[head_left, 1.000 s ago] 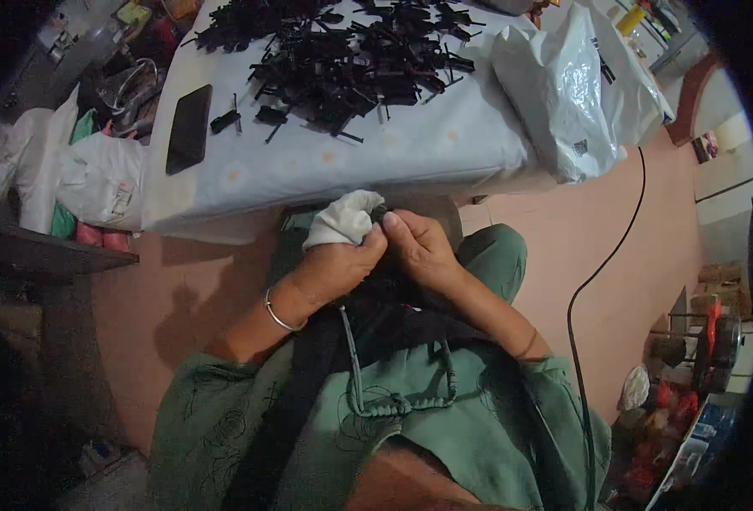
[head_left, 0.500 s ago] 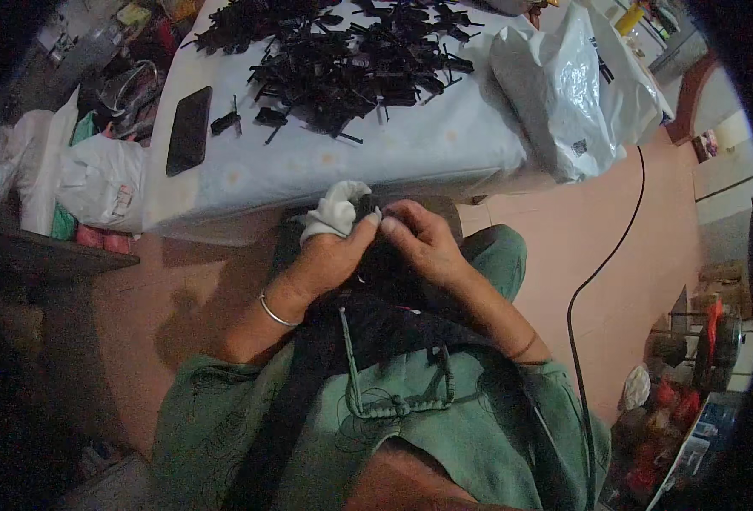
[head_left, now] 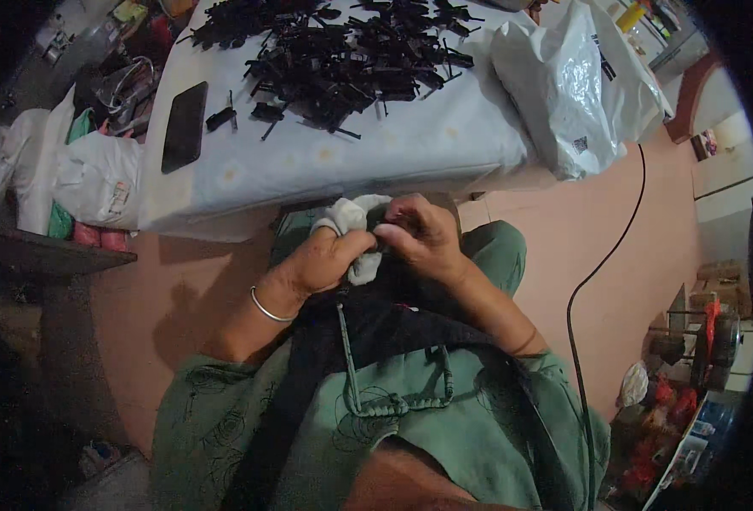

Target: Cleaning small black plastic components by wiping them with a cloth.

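Over my lap, my left hand (head_left: 329,258) is closed on a bunched white cloth (head_left: 355,213), part of which hangs below the fingers. Close against it, my right hand (head_left: 423,236) has its thumb and fingers curled in a pinch near the left thumb. Whatever lies between those right fingertips is hidden. On the table in front of me spreads a heap of small black plastic parts (head_left: 334,64) with thin protruding rods. Separate from the heap, a single black part (head_left: 221,117) lies next to a dark phone (head_left: 185,128).
A pale flowered cloth covers the table (head_left: 376,157). On its right side stands a large white plastic bag (head_left: 555,94). More white bags (head_left: 100,179) sit on a shelf at the left. A black cable (head_left: 574,298) runs down the right side over the pinkish floor (head_left: 555,230).
The white cloth has shifted and now hangs lower between my hands. My left hand has turned slightly, and the right has moved a little, its fingers more curled.
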The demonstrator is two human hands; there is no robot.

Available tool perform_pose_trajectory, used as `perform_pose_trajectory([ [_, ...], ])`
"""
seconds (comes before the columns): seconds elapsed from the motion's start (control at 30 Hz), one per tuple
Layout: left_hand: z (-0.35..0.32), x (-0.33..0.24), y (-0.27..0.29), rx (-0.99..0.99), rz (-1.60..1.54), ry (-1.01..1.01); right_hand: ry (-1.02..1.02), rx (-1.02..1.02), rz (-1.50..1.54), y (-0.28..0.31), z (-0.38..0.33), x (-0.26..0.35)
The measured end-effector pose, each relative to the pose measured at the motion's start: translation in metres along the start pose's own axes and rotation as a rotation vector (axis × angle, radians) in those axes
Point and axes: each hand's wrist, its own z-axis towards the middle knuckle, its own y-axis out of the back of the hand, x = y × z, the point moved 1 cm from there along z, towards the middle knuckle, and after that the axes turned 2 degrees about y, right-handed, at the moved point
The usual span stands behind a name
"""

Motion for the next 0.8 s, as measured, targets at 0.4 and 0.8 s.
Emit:
perform_pose_trajectory([
  [0.4,-0.004,0.001,-0.009,-0.127,-0.411,0.431,-0.287,0.006,-0.015,0.010,0.003,0.018],
  [0.8,-0.001,0.004,-0.011,-0.250,0.292,0.069,-0.542,0.343,0.077,-0.007,0.003,0.012],
])
